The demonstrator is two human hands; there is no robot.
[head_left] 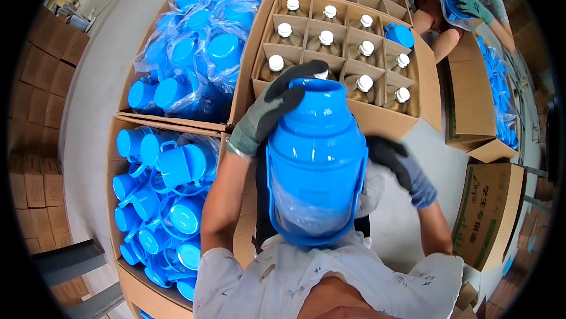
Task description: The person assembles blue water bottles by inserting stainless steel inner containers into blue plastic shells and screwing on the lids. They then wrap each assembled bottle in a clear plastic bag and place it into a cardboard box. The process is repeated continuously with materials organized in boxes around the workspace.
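A blue plastic bottle shell (317, 160) with side handles is held up close in front of me, mouth pointing away. My left hand (272, 109), in a grey glove with black fingers, grips its neck at the top left. On the shell's right side my right hand (396, 164), gloved the same way, presses against it, partly hidden behind the shell. Beyond the shell stands a divided cardboard box (377, 119) holding several glass bottles with white caps (325, 38).
Two cardboard boxes on my left hold blue shells, some in plastic bags (194, 53) and some loose (165, 201). A blue shell (400, 35) lies in the bottle box. Another person with green gloves (471, 5) sits at top right beside more boxes (471, 101).
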